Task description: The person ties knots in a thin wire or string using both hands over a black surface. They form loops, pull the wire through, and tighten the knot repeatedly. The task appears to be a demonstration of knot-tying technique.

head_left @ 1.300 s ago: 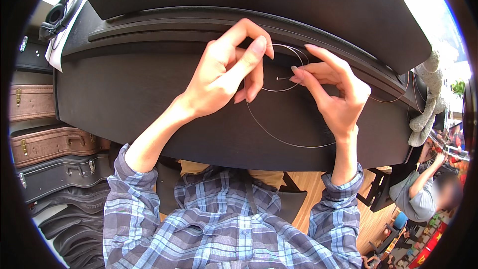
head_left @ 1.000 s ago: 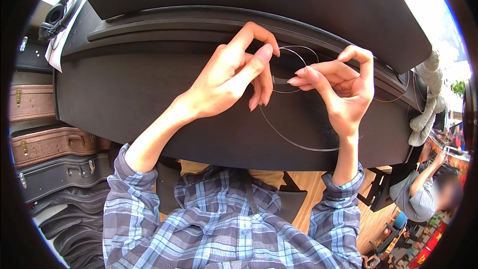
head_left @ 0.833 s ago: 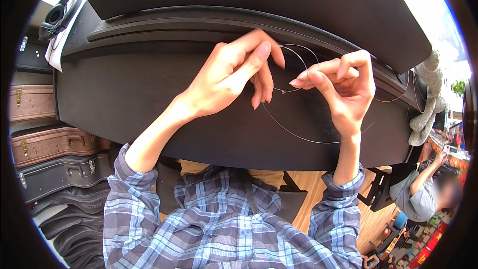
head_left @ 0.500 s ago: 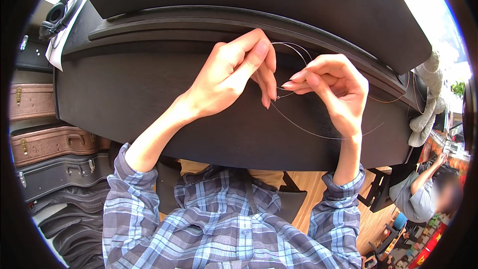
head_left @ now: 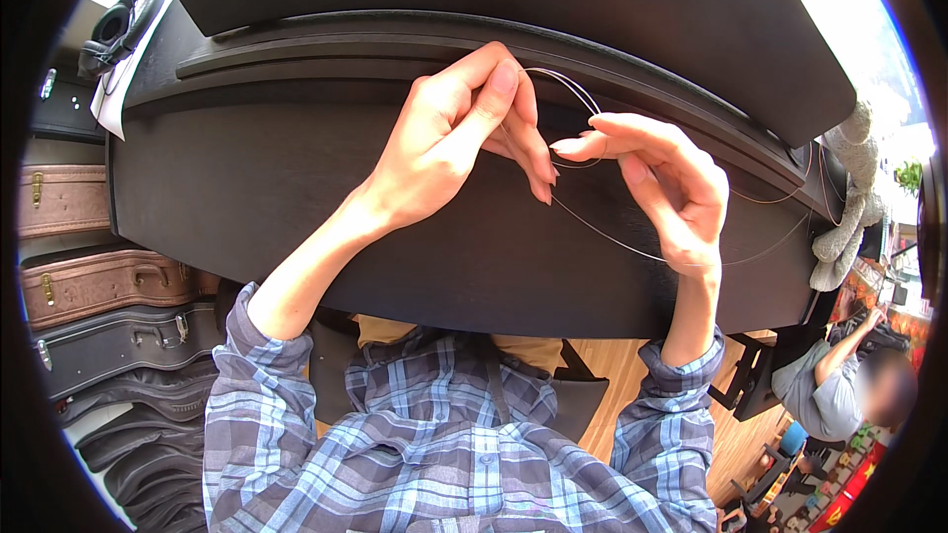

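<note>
At 9 o'clock, two brown hard cases [head_left: 104, 288] are stacked, and at 10 o'clock black headphones [head_left: 111, 35] lie beside a sheet of white paper [head_left: 114, 104] at the edge of the black counter [head_left: 247, 183]. Soft black bags [head_left: 148, 434] pile up at 8 o'clock.

Near 12 o'clock, above the counter, the left hand [head_left: 452, 133] pinches a thin silvery wire [head_left: 581, 90] between thumb and index finger, its other fingers curled downward. The wire is in loops at 1 o'clock, spanning the gap between the two hands; a long tail of it sags from the left fingertips past the right wrist and rises toward 3 o'clock.

The right hand [head_left: 673, 176], at 2 o'clock, stretches its fingers across the loops, thumb apart from the fingertips; I cannot tell whether it grips the wire.

At 3 o'clock hangs a grey plush thing [head_left: 847, 199]; at 4 o'clock, well apart, is another person [head_left: 822, 390] in grey.
</note>
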A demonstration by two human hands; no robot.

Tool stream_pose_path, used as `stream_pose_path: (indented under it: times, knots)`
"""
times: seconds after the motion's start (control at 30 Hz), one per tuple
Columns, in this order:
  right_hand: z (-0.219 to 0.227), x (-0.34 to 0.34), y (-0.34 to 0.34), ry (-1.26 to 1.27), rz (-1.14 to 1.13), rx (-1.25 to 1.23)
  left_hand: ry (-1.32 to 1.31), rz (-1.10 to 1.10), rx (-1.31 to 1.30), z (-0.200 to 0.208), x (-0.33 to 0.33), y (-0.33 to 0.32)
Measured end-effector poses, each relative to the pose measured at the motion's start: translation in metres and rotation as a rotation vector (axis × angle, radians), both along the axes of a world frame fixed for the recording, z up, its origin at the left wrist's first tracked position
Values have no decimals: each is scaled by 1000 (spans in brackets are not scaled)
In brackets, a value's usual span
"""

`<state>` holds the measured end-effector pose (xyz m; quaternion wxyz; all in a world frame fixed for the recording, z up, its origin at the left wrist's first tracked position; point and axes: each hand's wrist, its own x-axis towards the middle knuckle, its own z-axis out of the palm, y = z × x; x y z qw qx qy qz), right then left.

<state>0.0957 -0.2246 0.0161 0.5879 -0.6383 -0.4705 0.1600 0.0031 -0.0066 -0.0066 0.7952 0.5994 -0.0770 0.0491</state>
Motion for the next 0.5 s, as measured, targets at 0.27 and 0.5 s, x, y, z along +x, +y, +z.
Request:
stream_pose_path:
  times: [0.27, 0.5]
  knots:
    - [-1, -2, 2, -40, -122, -15, 21, 31, 27, 3, -1, 0]
    - [-8, 1, 3, -77, -199, 89, 33, 38, 17, 6, -1, -1]
